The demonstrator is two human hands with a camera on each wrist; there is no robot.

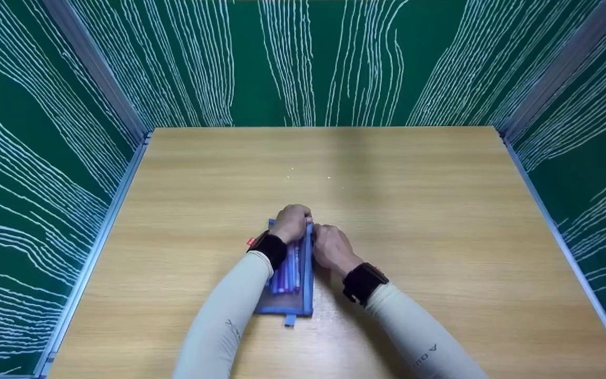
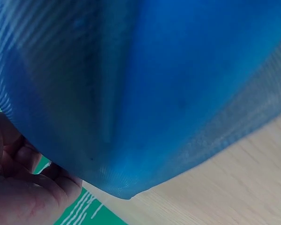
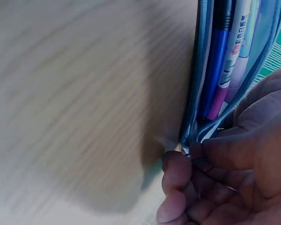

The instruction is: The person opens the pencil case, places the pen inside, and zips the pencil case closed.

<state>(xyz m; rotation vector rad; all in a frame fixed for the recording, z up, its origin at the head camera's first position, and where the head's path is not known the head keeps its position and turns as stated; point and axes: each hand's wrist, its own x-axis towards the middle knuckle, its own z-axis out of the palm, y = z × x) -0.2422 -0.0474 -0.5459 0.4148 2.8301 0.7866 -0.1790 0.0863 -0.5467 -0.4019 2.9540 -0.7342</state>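
Note:
A blue mesh zipper pouch (image 1: 307,284) lies on the table, with several pens (image 1: 287,276) inside. My left hand (image 1: 291,223) grips its far end, the fingers partly hidden from above. In the left wrist view, the pouch (image 2: 178,93) fills most of the frame beside the curled left fingers (image 2: 61,185). My right hand (image 1: 333,247) is at the pouch's far right corner. In the right wrist view its thumb and finger pinch the zipper's end, where a small pull partly shows. The zipper stands parted there, with a blue pen (image 3: 216,70) and a white-and-magenta marker (image 3: 232,56) in the opening.
The wooden table (image 1: 418,200) is bounded by green panels (image 1: 324,63) with white wavy lines at the back and sides. Grey metal rails (image 1: 98,237) run along the table's edges. Tiny white specks (image 1: 329,178) lie beyond the hands. A blue tab (image 1: 290,319) sticks out from the pouch's near end.

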